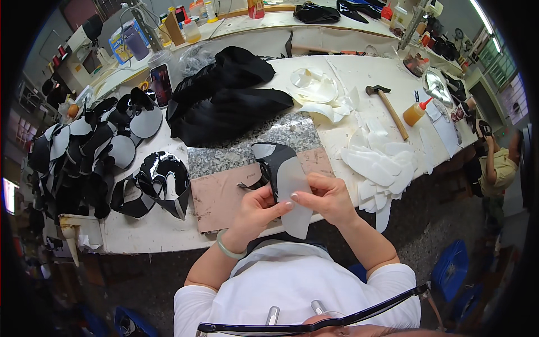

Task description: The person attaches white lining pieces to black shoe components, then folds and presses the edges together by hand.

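Over pink board (216,202), left hand (255,212), right hand (334,201), both pinching white panel (293,178)

Site type: workshop, apparently for cut-and-glue piecework. Evidence: long white workbench (146,239) bearing 1 hammer (393,114), 1 red-tipped squeeze bottle (414,114) of amber liquid and 1 speckled stone slab (224,158); heaps of cut white pieces (382,160) and black shaped parts (81,154); bottles (192,31) lining a rear shelf (230,33); 1 other person (494,168) at right; tube lights (485,18) overhead.
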Action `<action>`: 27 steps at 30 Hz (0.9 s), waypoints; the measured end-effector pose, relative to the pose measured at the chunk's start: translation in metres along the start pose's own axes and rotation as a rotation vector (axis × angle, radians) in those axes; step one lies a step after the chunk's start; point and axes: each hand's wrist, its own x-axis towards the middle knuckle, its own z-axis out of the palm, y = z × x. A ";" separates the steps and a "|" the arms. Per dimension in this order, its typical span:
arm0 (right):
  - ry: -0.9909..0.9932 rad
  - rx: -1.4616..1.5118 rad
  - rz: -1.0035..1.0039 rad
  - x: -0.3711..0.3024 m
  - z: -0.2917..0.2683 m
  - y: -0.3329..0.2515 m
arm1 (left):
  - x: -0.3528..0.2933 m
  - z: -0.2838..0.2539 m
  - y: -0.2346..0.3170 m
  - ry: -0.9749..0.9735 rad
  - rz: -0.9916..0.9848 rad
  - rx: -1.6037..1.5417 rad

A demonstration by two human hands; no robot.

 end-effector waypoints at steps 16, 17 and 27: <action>-0.058 -0.489 -0.341 0.004 -0.002 -0.020 | 0.000 -0.002 0.007 -0.008 0.000 0.091; -0.065 -0.508 -0.361 0.004 -0.001 -0.021 | -0.001 -0.001 0.008 0.003 0.065 0.088; 0.003 -0.145 -0.103 -0.012 0.017 -0.004 | 0.009 0.012 -0.002 0.171 0.290 -0.015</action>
